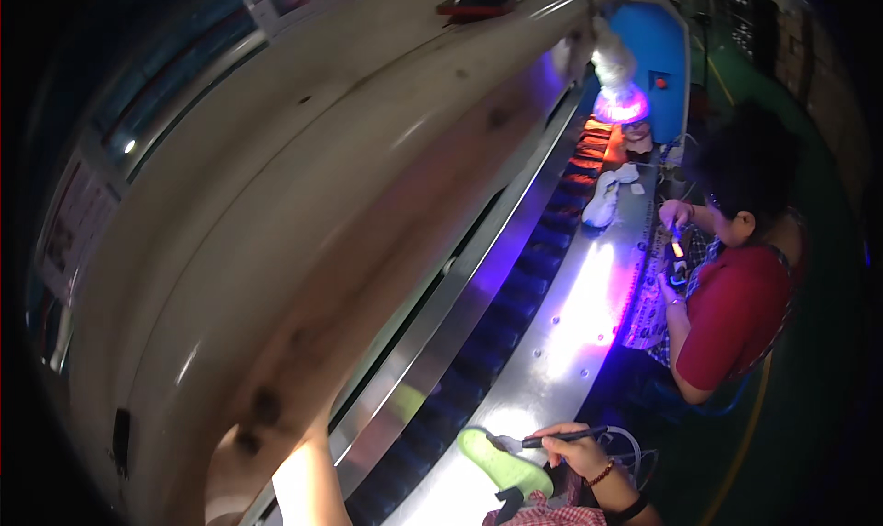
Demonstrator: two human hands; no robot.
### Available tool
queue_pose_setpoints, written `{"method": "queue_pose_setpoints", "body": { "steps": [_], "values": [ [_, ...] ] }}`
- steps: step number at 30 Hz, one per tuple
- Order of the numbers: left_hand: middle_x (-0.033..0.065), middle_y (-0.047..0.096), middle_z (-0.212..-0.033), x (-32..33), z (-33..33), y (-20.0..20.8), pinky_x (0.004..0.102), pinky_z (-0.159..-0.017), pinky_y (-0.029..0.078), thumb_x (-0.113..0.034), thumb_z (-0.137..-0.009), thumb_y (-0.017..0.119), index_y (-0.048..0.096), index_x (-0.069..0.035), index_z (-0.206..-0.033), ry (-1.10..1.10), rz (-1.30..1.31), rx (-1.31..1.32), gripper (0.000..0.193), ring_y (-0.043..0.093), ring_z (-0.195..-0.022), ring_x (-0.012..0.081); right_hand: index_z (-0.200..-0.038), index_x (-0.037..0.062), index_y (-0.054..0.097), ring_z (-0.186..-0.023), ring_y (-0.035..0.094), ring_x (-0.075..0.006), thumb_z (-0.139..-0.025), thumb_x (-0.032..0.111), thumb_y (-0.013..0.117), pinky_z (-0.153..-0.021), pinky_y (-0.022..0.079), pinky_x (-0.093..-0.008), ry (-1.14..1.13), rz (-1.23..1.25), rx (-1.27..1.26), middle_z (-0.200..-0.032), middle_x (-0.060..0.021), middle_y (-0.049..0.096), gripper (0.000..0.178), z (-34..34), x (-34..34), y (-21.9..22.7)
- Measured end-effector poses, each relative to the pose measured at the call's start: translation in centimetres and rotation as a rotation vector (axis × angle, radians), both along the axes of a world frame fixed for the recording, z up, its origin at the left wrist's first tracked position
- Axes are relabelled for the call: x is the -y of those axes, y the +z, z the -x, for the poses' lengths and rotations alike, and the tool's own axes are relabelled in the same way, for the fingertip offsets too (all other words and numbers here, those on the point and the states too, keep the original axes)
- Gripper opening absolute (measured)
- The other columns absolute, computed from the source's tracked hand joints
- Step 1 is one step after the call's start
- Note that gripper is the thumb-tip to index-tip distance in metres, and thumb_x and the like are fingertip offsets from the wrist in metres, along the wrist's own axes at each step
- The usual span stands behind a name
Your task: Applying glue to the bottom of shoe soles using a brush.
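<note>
My right hand [575,452], with a beaded bracelet at the wrist, is closed around the black handle of a brush [538,441]. The brush's head meets the upper end of a light-green shoe sole [497,457]. The sole lies at a slant over the metal ledge; red-and-white checked cloth [556,512] and a small black piece are at its lower end. A brightly lit bare forearm [311,485] rises from the lower edge, left of the metal rail. No fingers of my left hand show clearly.
A dark conveyor [487,342] runs away between the rail and the ledge. Farther along, a white shoe [602,200] stands by glowing orange light and a blue machine [658,48]. At right, a person in red [740,314] handles a small item. A large beige housing [230,232] fills the left.
</note>
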State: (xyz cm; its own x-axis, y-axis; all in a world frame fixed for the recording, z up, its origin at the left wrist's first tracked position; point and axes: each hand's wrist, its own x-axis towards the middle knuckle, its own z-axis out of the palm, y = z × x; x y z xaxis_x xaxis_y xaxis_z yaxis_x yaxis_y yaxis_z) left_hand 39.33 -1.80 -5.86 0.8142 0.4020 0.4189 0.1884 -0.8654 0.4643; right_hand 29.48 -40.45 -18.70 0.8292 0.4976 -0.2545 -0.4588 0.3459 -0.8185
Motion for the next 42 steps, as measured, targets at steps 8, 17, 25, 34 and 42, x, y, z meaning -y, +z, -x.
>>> {"method": "queue_pose_setpoints", "body": {
  "steps": [8,17,25,34,42],
  "values": [
    [0.0181,0.055,-0.106,7.6,-18.6,-3.8,0.0429,-0.081,0.043,-0.036,-0.082,0.045,0.051,-0.002,-0.11,-0.074,-0.109,-0.261,0.044,0.053,-0.096,0.0351,-0.093,-0.0001,0.063,-0.042,0.044,-0.0057,-0.083,0.01,0.055,-0.038,0.033,-0.0175,-0.137,0.032,-0.104,-0.054,0.001,0.052,0.017,-1.3,1.7,-2.4],
    [0.0182,0.054,-0.106,8.9,-20.8,-4.6,0.0416,-0.081,0.043,-0.035,-0.081,0.047,0.051,-0.002,-0.11,-0.052,-0.15,-0.285,0.044,0.052,-0.096,0.0341,-0.094,-0.0007,0.061,-0.039,0.04,-0.006,-0.082,0.008,0.054,-0.035,0.03,-0.0187,-0.124,-0.013,-0.266,-0.053,0.0014,0.048,0.017,-3.2,1.1,-1.9],
    [0.0183,0.054,-0.106,8.6,-19.3,-4.5,0.0404,-0.081,0.043,-0.035,-0.08,0.05,0.051,-0.002,-0.11,-0.029,-0.192,-0.238,0.044,0.052,-0.097,0.0332,-0.091,0.0013,0.062,-0.044,0.045,-0.0057,-0.081,0.009,0.056,-0.039,0.033,-0.0174,-0.207,0.118,-0.149,-0.056,0.0004,0.053,0.014,-2.5,1.7,-0.9],
    [0.0184,0.054,-0.106,2.4,-4.3,-0.5,0.0391,-0.082,0.043,-0.034,-0.079,0.052,0.051,-0.003,-0.11,0.085,-0.277,-0.078,0.044,0.052,-0.098,0.0322,-0.095,-0.0059,0.061,-0.051,0.051,-0.0093,-0.08,0.001,0.055,-0.048,0.043,-0.0212,-0.029,-0.023,-0.142,-0.073,-0.0096,0.062,0.017,-1.8,1.6,-4.7],
    [0.0185,0.054,-0.107,-3.1,21.8,2.1,0.0379,-0.082,0.042,-0.034,-0.078,0.054,0.052,-0.003,-0.109,0.344,-0.336,-0.059,0.044,0.052,-0.098,0.0313,-0.092,-0.0084,0.058,-0.049,0.053,-0.0108,-0.08,0.002,0.054,-0.048,0.046,-0.0208,0.182,-0.096,0.022,-0.087,-0.0188,0.062,0.017,0.8,-1.9,-0.6]
  ]
}}
